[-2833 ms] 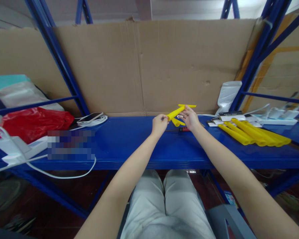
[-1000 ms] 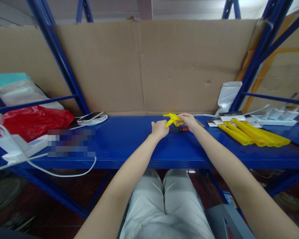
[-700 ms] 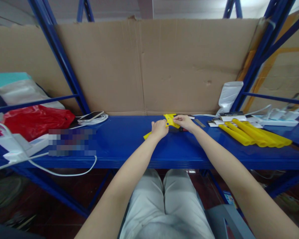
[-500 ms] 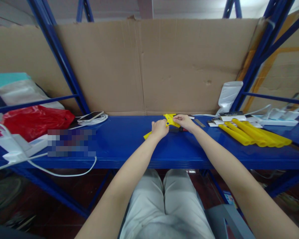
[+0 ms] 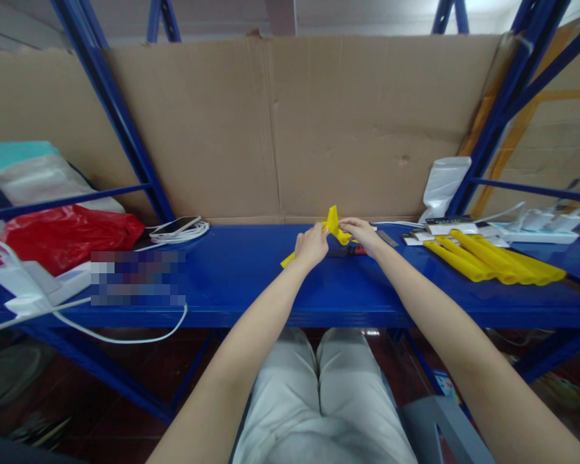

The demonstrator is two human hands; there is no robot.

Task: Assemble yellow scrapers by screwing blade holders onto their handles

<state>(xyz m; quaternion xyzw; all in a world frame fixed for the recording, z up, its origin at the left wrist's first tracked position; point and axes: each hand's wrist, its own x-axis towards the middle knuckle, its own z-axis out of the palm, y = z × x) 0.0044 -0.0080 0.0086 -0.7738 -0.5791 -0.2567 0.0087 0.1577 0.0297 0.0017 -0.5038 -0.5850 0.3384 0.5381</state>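
A yellow plastic tool [image 5: 333, 222], which looks like a scraper with a wide angular head and a long handle, is held a little above the blue bench. My left hand [image 5: 312, 246] is closed round it below the head, and the handle end sticks out past the wrist side. At the right of the head, my right hand [image 5: 360, 233] has its bent fingers on the edge; the fingertips are partly hidden. Beneath the hands lies a screwdriver [image 5: 356, 250] with a red and black handle. A thin grey metal strip [image 5: 387, 239] rests just right of my right hand.
Several yellow tubular handles [image 5: 493, 258] lie at the right beside small boxes [image 5: 447, 227] and a white power strip [image 5: 536, 235]. Leftward are a coiled white cable [image 5: 188, 233], a red plastic bag [image 5: 72, 235] and white adapters [image 5: 31, 283]. Cardboard [image 5: 319, 129] stands behind the bench.
The yellow scraper has turned in my hands, so its head now points upward and shows edge-on. My right fingers have shifted slightly; more of the screwdriver shows.
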